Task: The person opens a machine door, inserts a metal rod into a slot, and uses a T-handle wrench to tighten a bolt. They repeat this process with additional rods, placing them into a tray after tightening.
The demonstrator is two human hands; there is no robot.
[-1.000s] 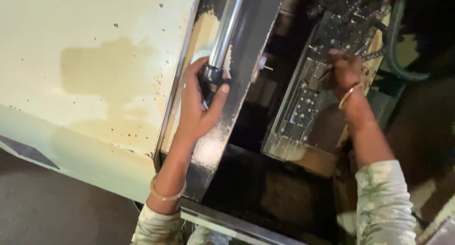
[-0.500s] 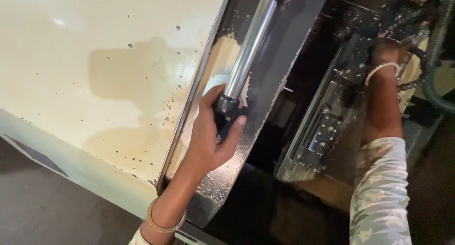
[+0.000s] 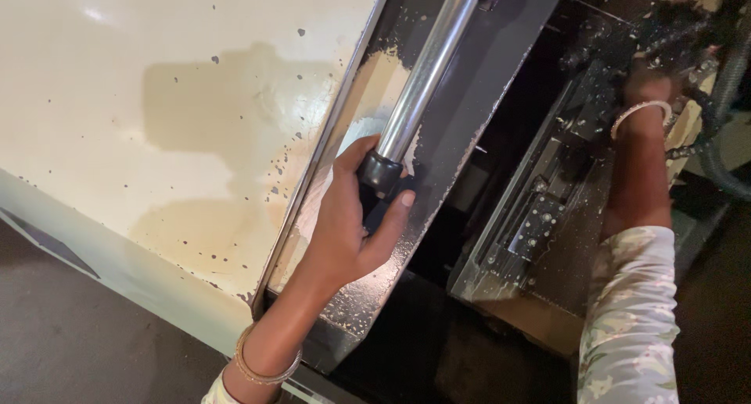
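Note:
My left hand is wrapped around the black lower end of a long chrome door handle, which runs up a dark, paint-flecked door frame. A gold bangle sits on that wrist. My right hand reaches deep into the dark machine interior at the upper right, next to black hoses; a white bangle circles its wrist, and the fingers are lost in shadow. The forearm lies over a grimy metal plate dotted with bolts.
A large cream machine panel, stained and speckled, fills the left. Dark floor shows at the lower left. A brown ledge sits under the metal plate. The opening between door and plate is black.
The view has shifted, so the handle and both hands sit lower and further right in frame. My right hand has pushed deeper into the machine. The left hand keeps its hold on the handle.

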